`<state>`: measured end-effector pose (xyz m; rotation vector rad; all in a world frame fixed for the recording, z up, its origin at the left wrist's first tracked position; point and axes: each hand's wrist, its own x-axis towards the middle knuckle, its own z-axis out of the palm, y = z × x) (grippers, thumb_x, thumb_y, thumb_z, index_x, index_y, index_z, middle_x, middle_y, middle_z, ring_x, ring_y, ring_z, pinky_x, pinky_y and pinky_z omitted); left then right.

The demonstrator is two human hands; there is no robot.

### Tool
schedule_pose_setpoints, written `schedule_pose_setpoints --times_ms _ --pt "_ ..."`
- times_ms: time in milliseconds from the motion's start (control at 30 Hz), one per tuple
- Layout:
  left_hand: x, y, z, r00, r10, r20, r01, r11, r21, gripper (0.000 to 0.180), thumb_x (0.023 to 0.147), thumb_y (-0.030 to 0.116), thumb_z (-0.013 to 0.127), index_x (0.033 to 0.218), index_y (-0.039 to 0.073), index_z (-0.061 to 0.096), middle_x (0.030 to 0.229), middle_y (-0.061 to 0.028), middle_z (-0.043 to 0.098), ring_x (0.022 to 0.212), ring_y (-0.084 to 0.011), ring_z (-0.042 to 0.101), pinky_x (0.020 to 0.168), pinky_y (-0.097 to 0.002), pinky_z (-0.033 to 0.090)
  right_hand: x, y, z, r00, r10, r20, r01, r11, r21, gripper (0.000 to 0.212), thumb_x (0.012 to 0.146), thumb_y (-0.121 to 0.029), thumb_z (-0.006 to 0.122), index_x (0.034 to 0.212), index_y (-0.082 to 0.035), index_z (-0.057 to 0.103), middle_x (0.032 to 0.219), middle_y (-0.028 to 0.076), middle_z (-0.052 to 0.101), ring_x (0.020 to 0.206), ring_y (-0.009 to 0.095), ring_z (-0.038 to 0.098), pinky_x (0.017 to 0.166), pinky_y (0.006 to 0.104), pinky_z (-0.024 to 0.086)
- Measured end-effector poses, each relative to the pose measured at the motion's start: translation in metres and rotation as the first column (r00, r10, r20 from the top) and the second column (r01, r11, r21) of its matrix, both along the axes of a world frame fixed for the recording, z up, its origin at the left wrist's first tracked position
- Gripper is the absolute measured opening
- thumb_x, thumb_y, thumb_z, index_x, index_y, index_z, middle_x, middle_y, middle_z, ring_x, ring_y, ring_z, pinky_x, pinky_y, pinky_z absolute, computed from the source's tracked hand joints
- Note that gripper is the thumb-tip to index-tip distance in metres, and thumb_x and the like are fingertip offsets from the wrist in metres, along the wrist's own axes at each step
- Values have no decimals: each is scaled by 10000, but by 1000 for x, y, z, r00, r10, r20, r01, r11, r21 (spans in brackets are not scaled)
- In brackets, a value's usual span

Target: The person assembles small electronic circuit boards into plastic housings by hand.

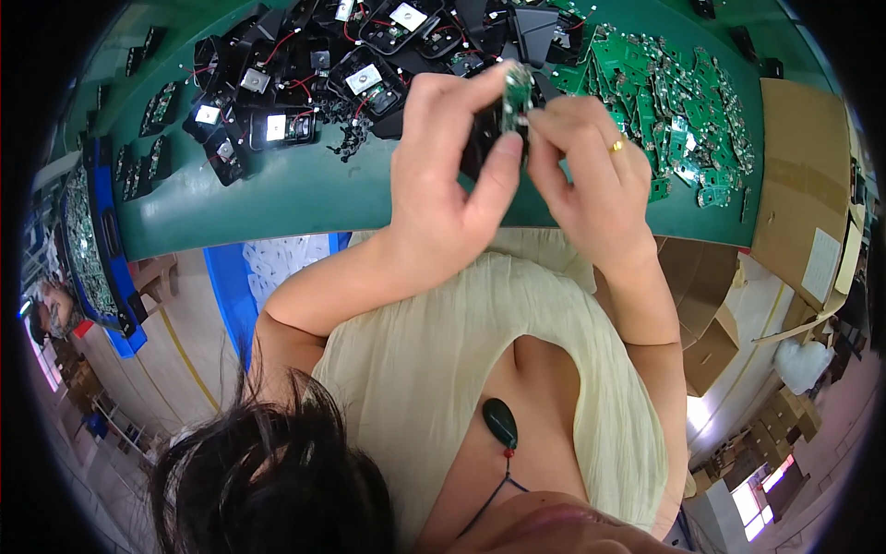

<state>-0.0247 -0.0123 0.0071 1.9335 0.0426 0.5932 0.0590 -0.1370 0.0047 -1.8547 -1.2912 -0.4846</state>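
Observation:
Raised over the near edge of the green table, my left hand (443,175) grips a small green circuit board (519,90) together with a dark part behind it, mostly hidden by the fingers. The board stands nearly edge-on between thumb and forefinger. My right hand (591,162), with a ring on one finger, pinches at the board's right side; what its fingertips hold, if anything, is too small to make out. Behind the hands lie several black plastic housings (369,78) with silver metal plates and red wires. A heap of green circuit boards (637,102) spreads to the right.
Small black pieces (351,138) lie beside the housings. Several black parts with boards (148,166) sit at the table's left. A blue tray of boards (92,249) stands at the left edge, a blue bin (226,277) below the table, a cardboard box (803,175) at the right.

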Motion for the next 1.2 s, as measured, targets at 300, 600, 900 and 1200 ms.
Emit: schedule_pose_setpoints --times_ms 300,600,900,1200 --pt "2 6 -1 977 -187 102 209 936 -282 398 890 135 491 1238 -39 405 1221 -142 385 1120 -216 390 936 -316 337 -14 -1 18 932 -157 -326 145 988 -61 577 648 -132 745 1167 -48 506 947 85 502 648 174 528 512 272 459" --pt "2 12 -1 932 -281 227 290 957 -5 396 882 144 499 1248 21 413 1288 -185 407 1216 -329 355 979 -412 317 -40 -2 26 795 -79 -601 140 988 56 558 693 11 682 1206 -28 463 1001 105 496 750 179 575 551 256 490" --pt "-16 19 27 856 -476 -201 71 494 -867 368 942 233 404 1257 45 385 1009 -55 545 891 -128 545 774 -300 471 -36 -9 31 472 315 -823 44 924 379 510 784 79 573 1237 -7 354 878 73 508 677 90 524 561 189 444" --pt "-15 27 16 828 -520 -210 149 565 -812 405 807 20 534 1202 28 444 1035 -50 561 924 -138 564 784 -279 480 -54 -12 34 647 239 -724 -144 971 191 389 720 106 605 1082 -18 534 848 78 532 667 133 552 537 244 453"
